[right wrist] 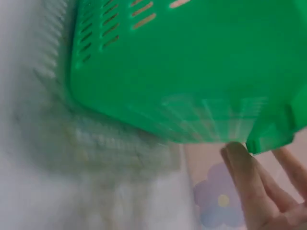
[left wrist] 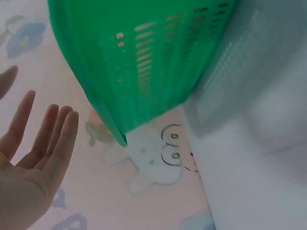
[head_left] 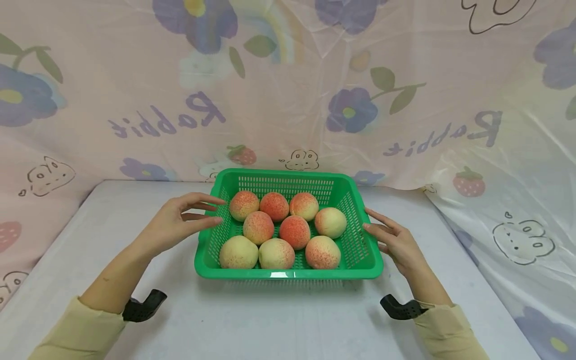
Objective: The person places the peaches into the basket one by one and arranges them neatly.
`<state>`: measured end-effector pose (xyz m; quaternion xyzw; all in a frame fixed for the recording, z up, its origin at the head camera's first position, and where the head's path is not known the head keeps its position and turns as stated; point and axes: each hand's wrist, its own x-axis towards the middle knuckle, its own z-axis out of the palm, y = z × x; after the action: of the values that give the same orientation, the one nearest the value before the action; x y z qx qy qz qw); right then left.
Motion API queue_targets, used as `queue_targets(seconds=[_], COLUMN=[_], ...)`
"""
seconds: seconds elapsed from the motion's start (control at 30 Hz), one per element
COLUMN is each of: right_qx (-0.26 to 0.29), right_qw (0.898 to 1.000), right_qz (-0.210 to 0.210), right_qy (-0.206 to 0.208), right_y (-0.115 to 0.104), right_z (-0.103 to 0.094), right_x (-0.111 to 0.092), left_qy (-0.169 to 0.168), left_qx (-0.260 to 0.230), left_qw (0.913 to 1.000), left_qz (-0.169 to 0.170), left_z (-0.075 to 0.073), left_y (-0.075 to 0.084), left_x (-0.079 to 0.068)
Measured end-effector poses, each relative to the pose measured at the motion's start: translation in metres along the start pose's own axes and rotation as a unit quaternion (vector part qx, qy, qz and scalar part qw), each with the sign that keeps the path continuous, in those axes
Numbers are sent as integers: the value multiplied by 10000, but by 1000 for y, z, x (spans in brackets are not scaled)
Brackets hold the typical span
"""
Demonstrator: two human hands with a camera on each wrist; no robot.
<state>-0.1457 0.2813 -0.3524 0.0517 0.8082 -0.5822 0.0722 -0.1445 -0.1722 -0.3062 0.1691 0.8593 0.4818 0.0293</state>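
A green plastic basket (head_left: pixel 292 274) with slotted walls holds several peaches, among them a pale yellow one (head_left: pixel 238 252) at the front left and a redder one (head_left: pixel 294 232) near the middle. My left hand (head_left: pixel 177 222) hovers by the basket's left rim with fingers extended; the left wrist view shows this hand (left wrist: pixel 36 163) apart from the basket wall (left wrist: pixel 144 62). At the right rim, my right hand (head_left: pixel 398 245) has its fingertips against the edge, fingers fairly straight. In the right wrist view, these fingers (right wrist: pixel 249 182) meet the rim from outside, partly hidden by it.
The basket stands on a white-covered table (head_left: pixel 270 325). Behind it hangs a pink cloth (head_left: pixel 279 110) printed with flowers, rabbits and strawberries, which also runs down the sides. Black wrist cameras are worn on the left wrist (head_left: pixel 144 306) and right wrist (head_left: pixel 400 307).
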Motion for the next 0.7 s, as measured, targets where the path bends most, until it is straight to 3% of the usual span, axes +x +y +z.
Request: queue_targets(seconds=[0.07,0.13,0.2,0.27,0.37,0.5,0.7], right_qx=[-210,-518,-831,-1157,-1551,-2035,-2508], right_qw=[9976,9865,9640,9342,8939,8587,8387], right_qz=[-504,-1220,-2033,-2767,-3550,-4043,-4111], right_qy=[415,959,1503,1933,2254,2403,2544], right_y=[3,7,11,14,18,21,22], right_z=[-2,-2,-3,-3,-4,-6,-5], right_x=[0,1,2,4,7,10,9], left_qy=[234,549,884,1199,1559,1851,1961], left_qx=[280,631,938,1142,1280,1441,1649], left_qw=[9993,9965,9917,9861,9785,9691,9617], left_qz=[-6,-1,34,155,433,761,969], left_z=[-1,-3,-3,-4,-3,-2,-1], left_y=[-3,-7,-13,-19,-25,-31,-35], left_x=[0,-1,-3,-4,-5,-5,-4])
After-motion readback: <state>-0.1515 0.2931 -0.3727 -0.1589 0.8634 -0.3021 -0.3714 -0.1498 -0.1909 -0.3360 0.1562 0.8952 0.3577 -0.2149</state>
